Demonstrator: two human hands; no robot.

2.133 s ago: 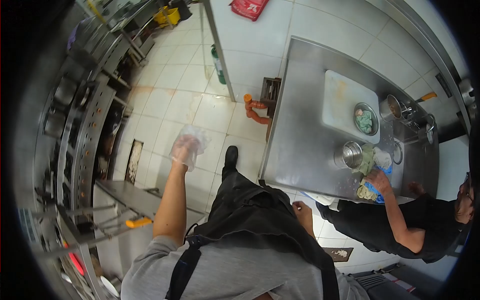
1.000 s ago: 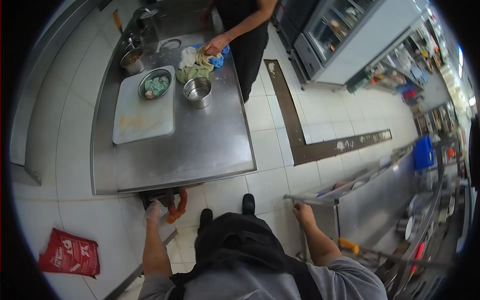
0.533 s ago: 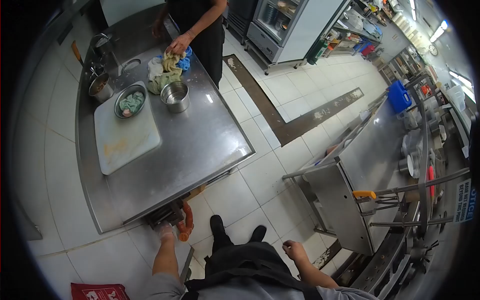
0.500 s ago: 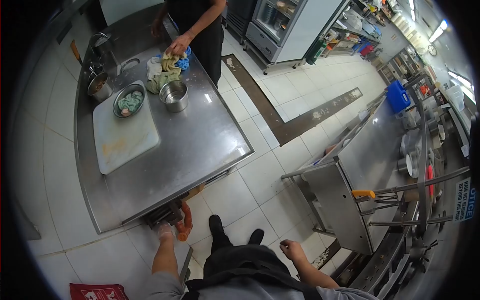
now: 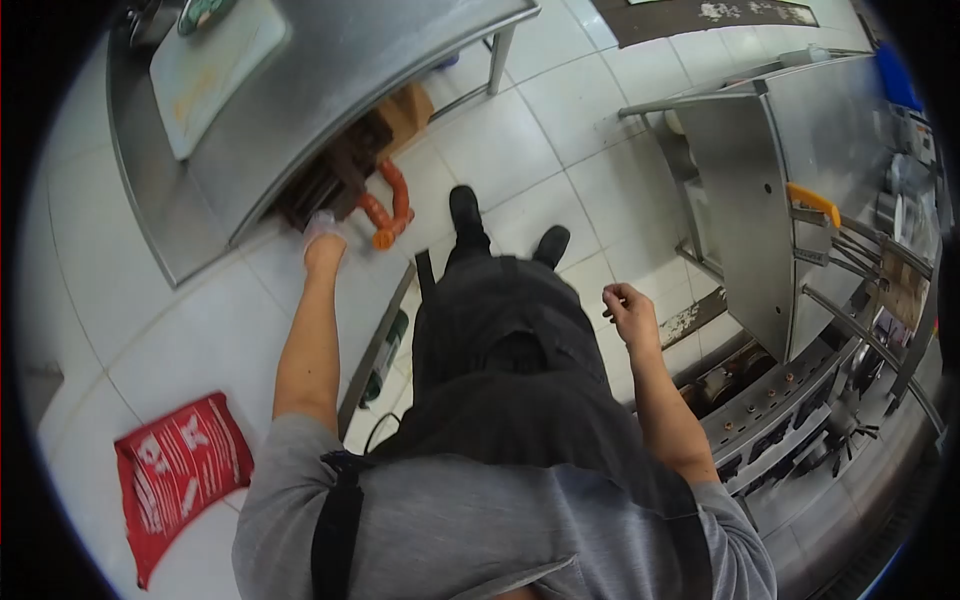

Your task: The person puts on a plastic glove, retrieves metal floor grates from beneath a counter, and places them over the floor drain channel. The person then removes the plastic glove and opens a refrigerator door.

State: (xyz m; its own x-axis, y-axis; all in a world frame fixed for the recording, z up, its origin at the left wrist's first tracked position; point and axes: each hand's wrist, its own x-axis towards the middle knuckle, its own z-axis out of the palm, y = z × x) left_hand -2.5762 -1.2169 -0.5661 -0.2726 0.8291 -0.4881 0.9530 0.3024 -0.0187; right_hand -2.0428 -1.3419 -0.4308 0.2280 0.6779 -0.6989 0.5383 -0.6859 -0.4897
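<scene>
My left hand is wrapped in thin clear plastic and reaches to a dark slotted metal rack under the steel table's edge. Its fingers are blurred and partly hidden, so its grip cannot be made out. Just right of it, an orange jointed pipe hangs beside the rack. My right hand is bare and held out over the floor on the right, fingers loosely curled in, with nothing visible in it.
The steel table carries a white cutting board. A red printed bag lies lower left. On the right stand a steel cabinet, a yellow-handled tool and a stove. A brown box is under the table.
The view has tilted down; the co-worker and the cloths have left it, and the red bag shows more fully. My left hand remains by the rack. My right hand stays loosely curled.
</scene>
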